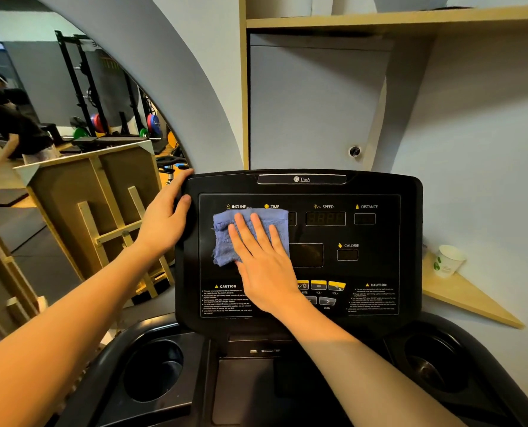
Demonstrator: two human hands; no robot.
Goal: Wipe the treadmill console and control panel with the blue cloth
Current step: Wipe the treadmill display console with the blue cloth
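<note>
The black treadmill console (410, 235) fills the middle of the view, its control panel (373, 263) bearing INCLINE, TIME, SPEED, DISTANCE and CALORIE labels. A blue cloth (225, 241) lies flat on the panel's upper left, under the INCLINE and TIME labels. My right hand (264, 260) presses flat on the cloth, fingers spread and pointing up-left, and covers the lower right part of it. My left hand (167, 214) grips the console's upper left edge, thumb on the front face.
Yellow and grey buttons (324, 286) sit just right of my right wrist. Two cup holders (153, 368) (435, 362) flank the lower console. A paper cup (449, 260) stands on a wooden corner shelf (469, 298) to the right. Wooden crates (96, 192) and a bent-over person (10, 131) are at the left.
</note>
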